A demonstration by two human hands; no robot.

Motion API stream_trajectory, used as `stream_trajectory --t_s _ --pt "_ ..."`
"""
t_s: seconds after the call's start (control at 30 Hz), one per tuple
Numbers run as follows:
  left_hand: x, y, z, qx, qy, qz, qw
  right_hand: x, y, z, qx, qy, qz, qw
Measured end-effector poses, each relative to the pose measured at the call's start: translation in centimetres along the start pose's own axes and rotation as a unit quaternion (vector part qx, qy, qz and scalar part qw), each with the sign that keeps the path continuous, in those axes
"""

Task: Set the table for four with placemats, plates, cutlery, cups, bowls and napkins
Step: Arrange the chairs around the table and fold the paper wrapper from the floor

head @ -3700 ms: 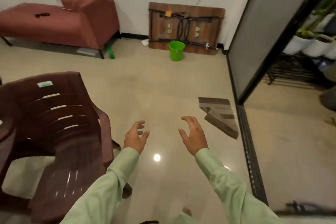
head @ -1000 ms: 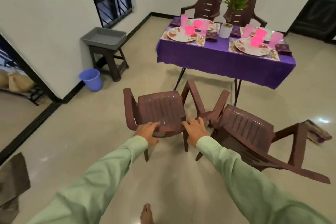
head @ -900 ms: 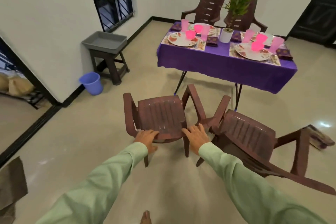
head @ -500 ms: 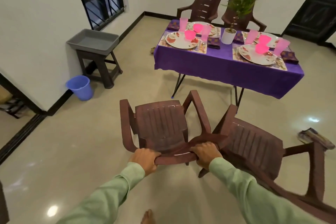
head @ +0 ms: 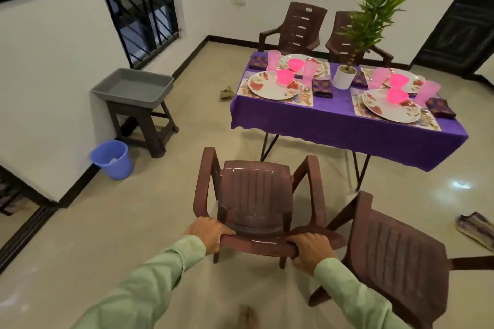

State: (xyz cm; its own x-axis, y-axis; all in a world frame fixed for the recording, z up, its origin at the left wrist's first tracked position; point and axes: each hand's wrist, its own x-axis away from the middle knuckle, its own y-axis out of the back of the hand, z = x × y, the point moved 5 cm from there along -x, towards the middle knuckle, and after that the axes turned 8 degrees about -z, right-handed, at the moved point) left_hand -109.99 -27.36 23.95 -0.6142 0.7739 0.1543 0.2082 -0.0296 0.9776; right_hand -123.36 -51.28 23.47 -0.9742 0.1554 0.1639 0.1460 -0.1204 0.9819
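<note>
We see the left hand and right hand both curled tight over the top rail of a brown plastic chair, which faces the table. A second brown chair stands just beside it, right. Ahead, well apart, the purple-clothed table carries four floral plates on placemats, pink bowls, pink cups, folded napkins, and a potted plant between the settings.
</note>
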Motion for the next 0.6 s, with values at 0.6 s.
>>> stream_trajectory --t_s 0.6 --pt "-13.6 2.9 9.7 -0.035 -0.020 0.005 0.999 -13.2 2.8 -0.6 0.033 -0.067 -0.011 0.997"
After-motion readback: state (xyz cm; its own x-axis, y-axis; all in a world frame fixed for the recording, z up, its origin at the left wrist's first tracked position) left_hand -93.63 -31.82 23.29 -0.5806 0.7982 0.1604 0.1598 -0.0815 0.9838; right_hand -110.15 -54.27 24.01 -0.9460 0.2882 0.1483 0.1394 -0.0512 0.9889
